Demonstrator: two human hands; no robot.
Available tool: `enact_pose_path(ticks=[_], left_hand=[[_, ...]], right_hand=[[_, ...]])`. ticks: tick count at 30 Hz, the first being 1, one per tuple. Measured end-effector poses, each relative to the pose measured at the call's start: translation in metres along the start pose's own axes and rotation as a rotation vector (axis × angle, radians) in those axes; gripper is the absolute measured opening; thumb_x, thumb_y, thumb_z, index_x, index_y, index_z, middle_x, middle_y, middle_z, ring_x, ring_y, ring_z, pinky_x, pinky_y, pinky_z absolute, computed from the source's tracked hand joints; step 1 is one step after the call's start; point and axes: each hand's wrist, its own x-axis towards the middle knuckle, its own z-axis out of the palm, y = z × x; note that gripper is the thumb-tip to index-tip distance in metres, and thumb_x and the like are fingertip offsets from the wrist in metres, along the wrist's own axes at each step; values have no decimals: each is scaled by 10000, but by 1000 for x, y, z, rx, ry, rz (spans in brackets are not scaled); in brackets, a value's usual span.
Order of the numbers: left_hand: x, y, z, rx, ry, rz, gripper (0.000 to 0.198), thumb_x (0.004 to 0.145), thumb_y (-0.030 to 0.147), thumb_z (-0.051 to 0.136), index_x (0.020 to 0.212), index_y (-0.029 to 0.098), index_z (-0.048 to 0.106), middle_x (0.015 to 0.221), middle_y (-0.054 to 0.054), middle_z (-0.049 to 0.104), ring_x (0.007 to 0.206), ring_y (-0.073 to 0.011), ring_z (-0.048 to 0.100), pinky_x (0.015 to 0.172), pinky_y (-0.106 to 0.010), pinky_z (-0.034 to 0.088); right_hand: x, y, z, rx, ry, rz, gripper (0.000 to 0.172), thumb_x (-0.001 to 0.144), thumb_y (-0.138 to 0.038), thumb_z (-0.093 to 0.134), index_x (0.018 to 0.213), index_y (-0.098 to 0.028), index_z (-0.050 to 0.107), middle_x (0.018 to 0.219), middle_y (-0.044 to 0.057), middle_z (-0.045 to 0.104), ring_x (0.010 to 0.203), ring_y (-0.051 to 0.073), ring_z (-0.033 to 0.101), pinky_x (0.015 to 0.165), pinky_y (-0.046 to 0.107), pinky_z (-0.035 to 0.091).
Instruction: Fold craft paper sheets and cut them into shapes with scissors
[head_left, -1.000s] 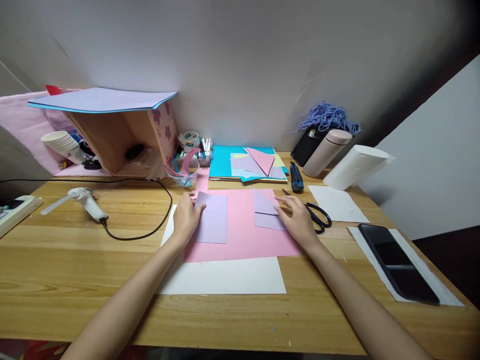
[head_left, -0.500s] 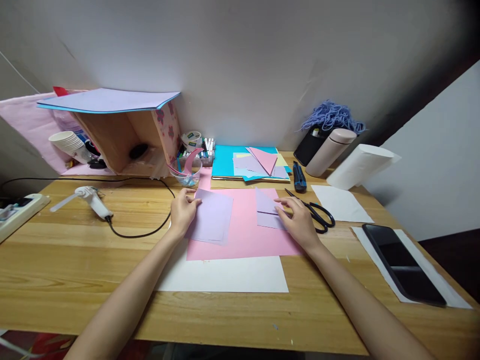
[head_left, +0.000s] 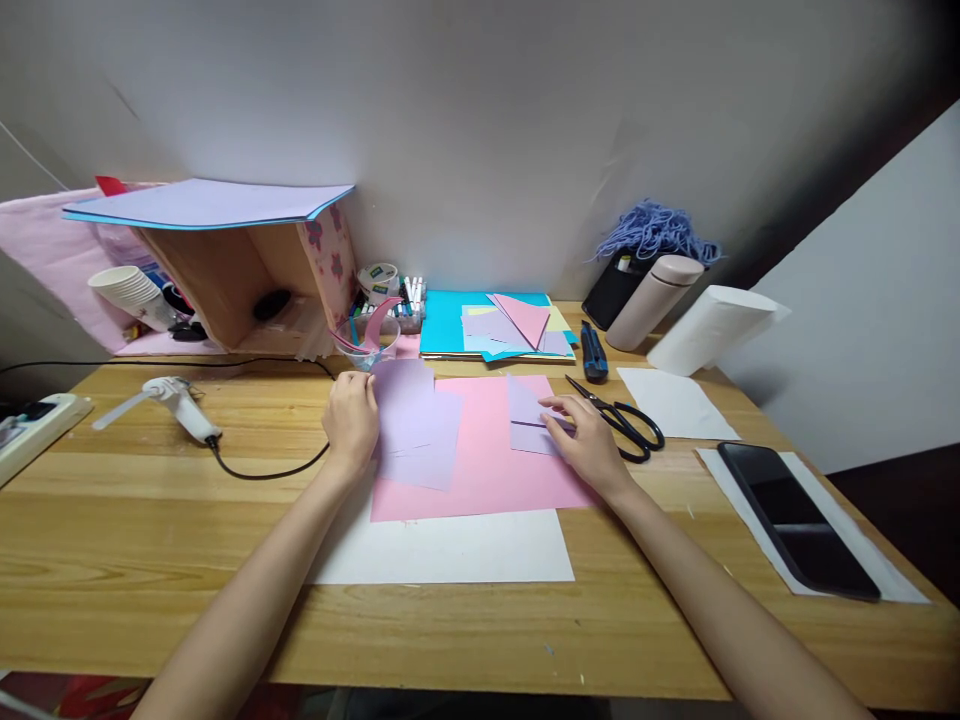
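My left hand (head_left: 352, 422) pinches the left edge of a light purple sheet of paper (head_left: 403, 385), which is raised and tilted. Beneath it, another purple sheet (head_left: 431, 455) lies on a large pink sheet (head_left: 484, 475). My right hand (head_left: 589, 440) rests with thumb and fingers apart on the right part of smaller purple paper pieces (head_left: 529, 437), with a dark gap running between them. Black-handled scissors (head_left: 626, 420) lie just beyond that hand, partly behind it. Under the pink sheet is a white sheet (head_left: 450, 550).
Left, a hot glue gun (head_left: 180, 408) lies with its cord curving toward my left hand. An open box (head_left: 247, 270), a clear cup (head_left: 367, 345) and stacked coloured paper (head_left: 442, 325) stand behind. Rightward are a utility knife (head_left: 594, 352), a tumbler (head_left: 654, 302), a paper roll (head_left: 709, 330) and a phone (head_left: 799, 520).
My left hand has shifted slightly left and raised the upper purple sheet, moving it away from me and exposing the sheet below. The right hand stays on its pieces.
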Motion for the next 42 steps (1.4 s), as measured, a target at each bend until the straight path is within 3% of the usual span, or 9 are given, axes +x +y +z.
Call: enact_pose_path(ticks=[7,12,14,18,23,27,32,36,42], left_hand=[[3,1,-2,34,80,42,323,895,313,320,901,181,614,906,-109,568,841,-237,530,644,-296,351],[-4,19,-12,-363,128,-111,269,905,346,293,885,198,516,701,-20,520,636,-159,487,591,-247,321],[-13,30,-11,-604,65,-114,260,898,371,308,788,204,476,657,11,467,612,-134,449,586,-225,327],[-38,54,2,-879,-233,-148,283,868,412,362,703,199,448,625,31,437,588,-120,419,557,-214,334],[-59,70,16,-926,-454,-77,272,877,412,348,847,196,511,706,10,534,637,-134,503,583,-236,392],[-57,64,19,-805,-399,139,347,810,310,512,1136,213,442,1061,-64,556,914,-173,552,755,-297,446],[-49,54,19,-582,-482,566,257,771,265,584,1024,231,559,1125,-72,554,1079,-228,488,908,-401,391],[-46,53,15,-572,-495,642,204,843,280,497,1022,227,578,1094,-59,598,1032,-200,525,893,-376,395],[-44,48,20,-543,-457,723,197,864,272,470,989,228,617,1061,-48,631,981,-191,555,844,-361,413]], right_hand=[[1,-2,-1,24,-23,-6,199,838,-292,462,968,-214,591,994,79,604,954,239,533,853,400,413],[-1,-15,-1,225,-37,92,218,836,-350,488,960,-211,601,999,76,606,909,213,557,847,379,430],[-2,-23,1,422,-92,163,262,825,-395,504,994,-218,597,1048,74,604,961,210,557,857,368,437],[-6,-38,8,762,-300,289,396,795,-470,520,1104,-226,563,1141,83,573,979,215,562,747,329,489],[-7,-35,19,715,-247,341,289,732,-434,602,886,-190,625,811,31,615,766,180,573,656,280,457],[-4,-16,19,469,-139,287,234,752,-388,575,823,-172,633,732,24,599,707,178,549,659,291,430],[3,-5,15,216,-99,167,214,801,-336,513,899,-194,639,851,60,638,754,209,562,711,336,425],[7,-10,14,167,-79,41,217,832,-320,471,877,-207,650,899,78,640,845,232,570,780,356,414],[8,-5,20,193,-125,53,220,849,-304,459,857,-195,650,871,62,649,826,210,585,768,340,439]])
